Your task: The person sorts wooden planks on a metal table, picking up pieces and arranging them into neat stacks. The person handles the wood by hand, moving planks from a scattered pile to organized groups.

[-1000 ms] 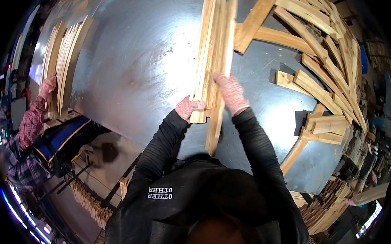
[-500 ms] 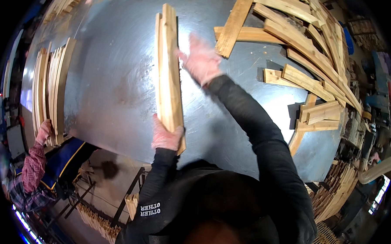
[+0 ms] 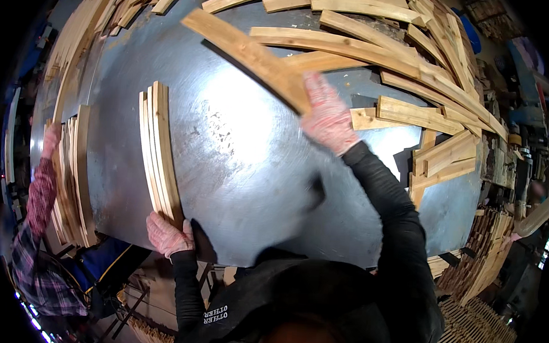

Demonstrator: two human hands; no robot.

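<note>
Grey and glossy, the table [image 3: 261, 192] spreads across my remote view. At eight o'clock my left grip [image 3: 170, 235] is closed around the near end of a bundle of boards [image 3: 159, 142], which lie side by side and point almost to twelve; I judge that this end hold keeps them squeezed together. Between one and two o'clock my right grip [image 3: 327, 118] is clamped on the near end of a single board [image 3: 246, 57] slanting toward ten. Held by one end, it probably swings easily over the loose boards [image 3: 365, 50], which sprawl from twelve round to three, perhaps left that way so each is easy to reach.

At nine o'clock a co-worker's hand [image 3: 52, 138] is beside another stack [image 3: 78, 181].

Half a second ago my right grip had its fingers spread with nothing in them, and the bundle lay nearer the middle; it now sits farther toward nine o'clock, closer to that stack.
</note>
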